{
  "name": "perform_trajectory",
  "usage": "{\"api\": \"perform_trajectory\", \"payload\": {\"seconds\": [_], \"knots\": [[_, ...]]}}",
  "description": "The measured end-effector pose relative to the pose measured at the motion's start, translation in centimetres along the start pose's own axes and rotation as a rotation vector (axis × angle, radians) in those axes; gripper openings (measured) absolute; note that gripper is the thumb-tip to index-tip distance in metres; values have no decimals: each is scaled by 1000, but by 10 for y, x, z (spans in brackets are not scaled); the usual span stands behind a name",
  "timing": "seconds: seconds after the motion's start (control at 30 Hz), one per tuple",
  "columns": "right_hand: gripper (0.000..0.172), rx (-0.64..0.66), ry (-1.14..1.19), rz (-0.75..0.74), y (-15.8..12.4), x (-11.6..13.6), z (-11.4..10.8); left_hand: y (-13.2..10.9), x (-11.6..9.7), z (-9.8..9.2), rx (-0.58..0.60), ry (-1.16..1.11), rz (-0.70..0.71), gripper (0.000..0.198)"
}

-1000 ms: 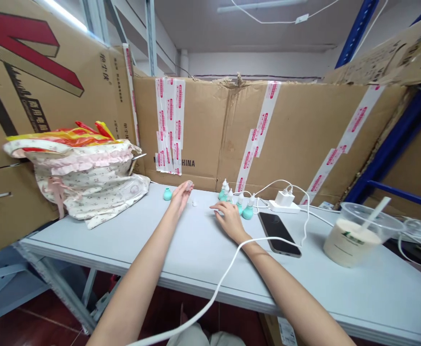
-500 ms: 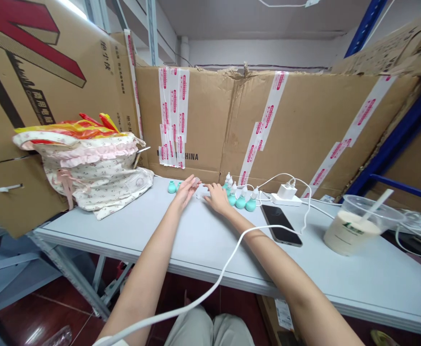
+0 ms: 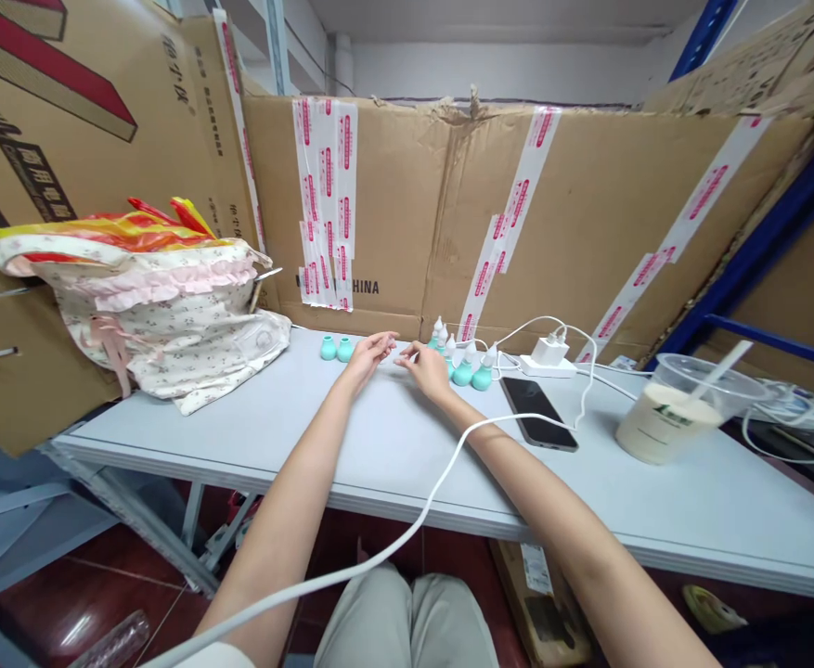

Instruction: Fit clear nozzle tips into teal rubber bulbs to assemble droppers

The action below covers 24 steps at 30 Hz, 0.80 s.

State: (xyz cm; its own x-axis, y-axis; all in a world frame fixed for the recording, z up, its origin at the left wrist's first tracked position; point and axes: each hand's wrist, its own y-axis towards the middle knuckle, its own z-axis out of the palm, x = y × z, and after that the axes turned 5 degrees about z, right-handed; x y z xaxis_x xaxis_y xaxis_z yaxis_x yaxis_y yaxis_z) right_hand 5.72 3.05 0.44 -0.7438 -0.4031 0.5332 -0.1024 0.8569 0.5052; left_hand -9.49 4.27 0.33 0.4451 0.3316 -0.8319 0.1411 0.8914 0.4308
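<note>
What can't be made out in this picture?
All in the head view:
What, if anything, the left hand and right hand hold: too small.
Some teal bulbs: partly behind the right hand.
Floral bag: contents hidden by its cloth.
Red print on cardboard: cut off by the top edge.

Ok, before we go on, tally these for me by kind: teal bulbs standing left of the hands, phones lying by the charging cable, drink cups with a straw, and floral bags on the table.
Teal bulbs: 2
Phone: 1
Drink cup: 1
Floral bag: 1
Total: 5
</note>
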Motion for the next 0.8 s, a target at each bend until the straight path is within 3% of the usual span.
{"api": "perform_trajectory", "payload": {"seconds": [0.1, 0.27, 0.4, 0.53, 0.8], "knots": [[26, -82, 230, 72, -11, -10, -23, -4, 2, 11, 71, 71, -32, 38], [31, -75, 509, 87, -16, -20, -45, -10, 13, 23, 142, 259, -1, 53], [29, -38, 485, 48, -14, -21, -46, -9, 27, 26, 213, 381, 10, 38], [30, -79, 500, 85, -14, -25, -43, -11, 34, 31, 275, 488, 27, 34], [36, -52, 778, 231, -11, -32, -38, -17, 22, 43, 255, 580, 134, 27]]}}
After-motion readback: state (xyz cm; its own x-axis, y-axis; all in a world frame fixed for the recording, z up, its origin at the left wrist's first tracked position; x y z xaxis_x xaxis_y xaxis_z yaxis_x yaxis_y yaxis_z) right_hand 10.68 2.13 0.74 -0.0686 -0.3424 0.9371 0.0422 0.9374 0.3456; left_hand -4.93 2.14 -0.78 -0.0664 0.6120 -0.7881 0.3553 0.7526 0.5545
